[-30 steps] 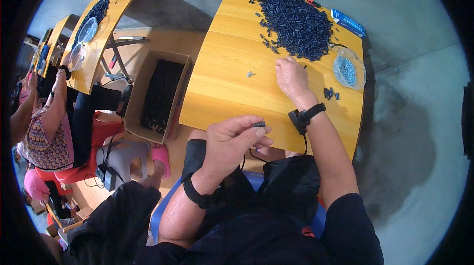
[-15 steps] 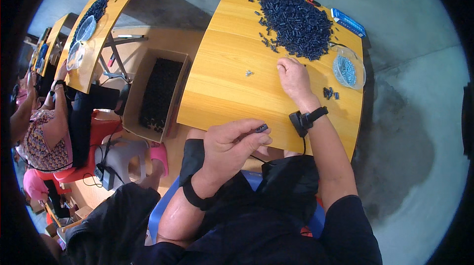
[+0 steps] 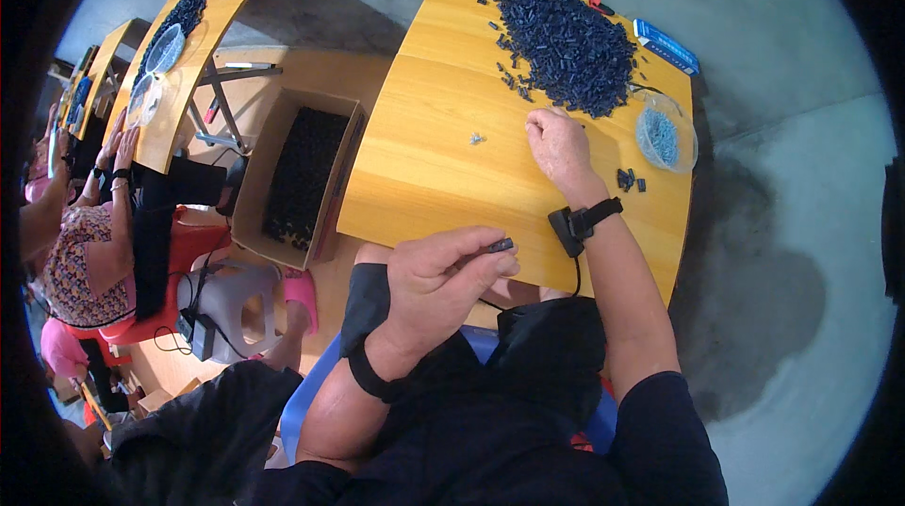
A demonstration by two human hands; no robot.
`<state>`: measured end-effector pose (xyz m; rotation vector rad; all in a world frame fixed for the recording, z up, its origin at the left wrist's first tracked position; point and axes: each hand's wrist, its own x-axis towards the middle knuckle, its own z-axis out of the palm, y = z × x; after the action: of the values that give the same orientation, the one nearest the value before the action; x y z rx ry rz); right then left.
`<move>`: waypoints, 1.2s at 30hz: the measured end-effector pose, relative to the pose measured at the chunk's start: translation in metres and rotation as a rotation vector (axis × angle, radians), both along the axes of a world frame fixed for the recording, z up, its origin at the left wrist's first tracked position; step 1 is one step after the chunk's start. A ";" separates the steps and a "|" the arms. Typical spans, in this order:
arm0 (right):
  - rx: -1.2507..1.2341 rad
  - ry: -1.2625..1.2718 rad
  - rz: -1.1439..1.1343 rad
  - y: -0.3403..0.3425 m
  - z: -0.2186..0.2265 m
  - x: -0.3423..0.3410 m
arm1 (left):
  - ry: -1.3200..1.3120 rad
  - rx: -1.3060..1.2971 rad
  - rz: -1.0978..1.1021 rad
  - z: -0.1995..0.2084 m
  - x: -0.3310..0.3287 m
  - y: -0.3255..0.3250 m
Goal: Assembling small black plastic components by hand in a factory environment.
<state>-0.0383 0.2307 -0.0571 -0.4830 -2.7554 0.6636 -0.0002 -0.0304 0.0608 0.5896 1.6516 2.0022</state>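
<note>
There is lots of room on the left side of the table [image 3: 401,153] for a hand to slide, with just a few shiny bits [image 3: 477,138] to go around. The big dark pile [image 3: 566,44] blocks the far part. The right hand [image 3: 558,143] is close below it. The round tub [image 3: 666,138] and loose dark pieces [image 3: 623,180] crowd the right side.

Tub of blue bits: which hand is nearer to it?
Right. The right hand is over the table, left of the tub; the left hand is farther away, by the table's near edge, holding a dark piece.
</note>
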 end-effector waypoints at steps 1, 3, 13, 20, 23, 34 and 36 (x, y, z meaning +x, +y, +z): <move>-0.001 -0.012 -0.002 0.000 0.001 -0.001 | -0.054 0.037 0.011 0.000 0.001 0.000; -0.010 0.009 0.002 0.001 0.000 -0.001 | -0.106 0.077 0.018 0.001 0.002 0.001; -0.050 0.035 0.052 -0.002 0.002 0.005 | -0.324 -0.024 0.106 -0.036 -0.006 0.001; -0.063 0.205 -0.158 0.023 0.005 0.048 | -0.261 -0.020 0.103 -0.050 -0.017 0.003; -0.112 0.149 -0.321 0.043 0.003 0.055 | -0.282 -0.036 0.131 -0.057 -0.019 0.007; 0.149 -0.108 -0.264 0.050 0.002 0.029 | -0.217 -0.023 0.092 -0.036 -0.026 0.019; 0.177 -0.146 -0.232 0.055 0.000 0.031 | -0.219 0.021 0.087 -0.028 -0.023 0.019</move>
<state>-0.0077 0.2852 -0.0568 -0.8237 -2.7965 0.3385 -0.0235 -0.0116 0.0328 0.2968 1.5491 2.0654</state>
